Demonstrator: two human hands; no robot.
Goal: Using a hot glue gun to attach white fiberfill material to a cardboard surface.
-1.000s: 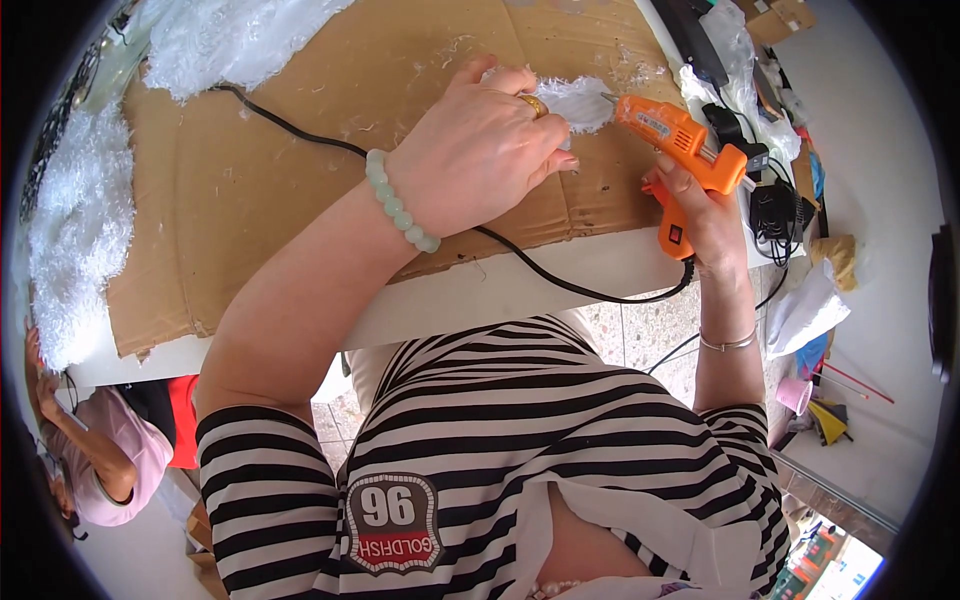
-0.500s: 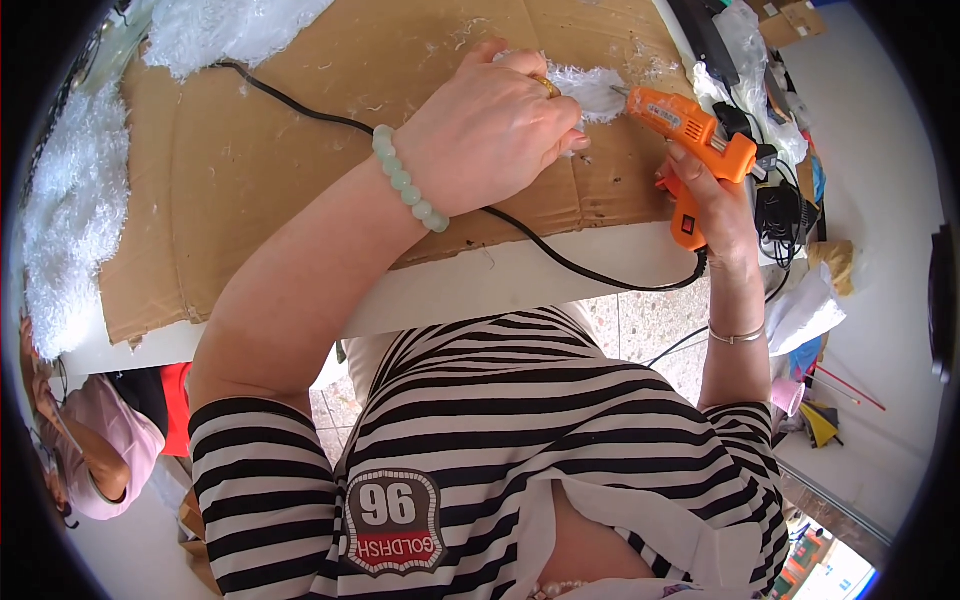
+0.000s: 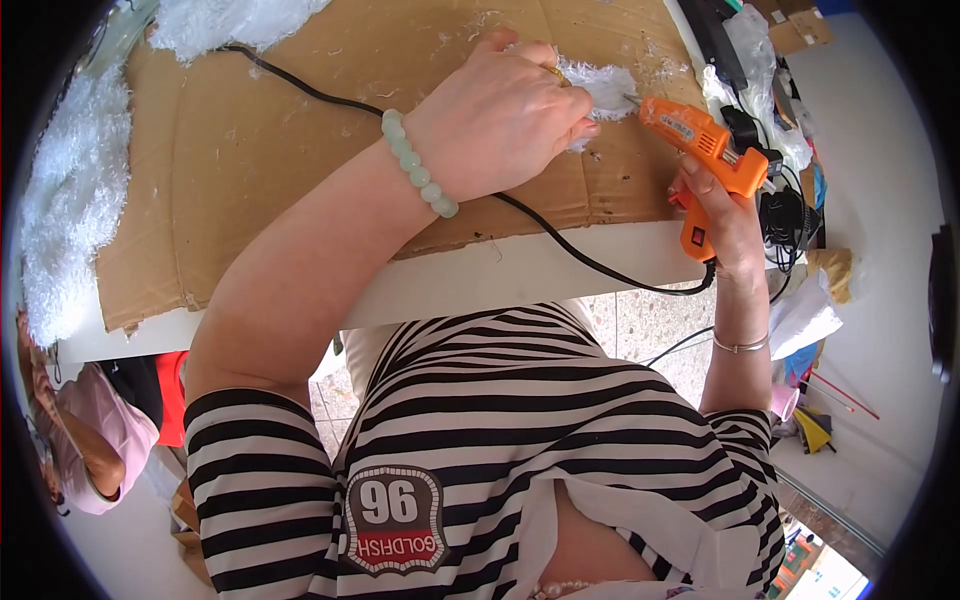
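Note:
My right hand (image 3: 722, 205) is wrapped round the handle of an orange hot glue gun (image 3: 690, 135), its fingers near the red trigger. The gun's metal nozzle points left and meets the right end of a small white fluffy fabric piece (image 3: 605, 88). My left hand (image 3: 510, 115) is closed on the left part of that piece, pressing it over the cardboard; the fingertips and what lies under the palm are partly hidden. A black cord (image 3: 590, 268) leaves the gun's handle and curves left toward the table edge, below my left wrist.
A brown cardboard sheet (image 3: 280, 190) with stray fibres covers the white table (image 3: 460, 275). White fluffy material lies in heaps (image 3: 80, 210) at the left and far left. Black cables (image 3: 785, 215) and plastic bags (image 3: 755, 50) line the right edge. Another person (image 3: 100, 435) is at the lower left.
My hands, the glue gun and the fabric piece sit slightly further right in the picture. Both grips look the same, and the nozzle stays at the fabric's right end.

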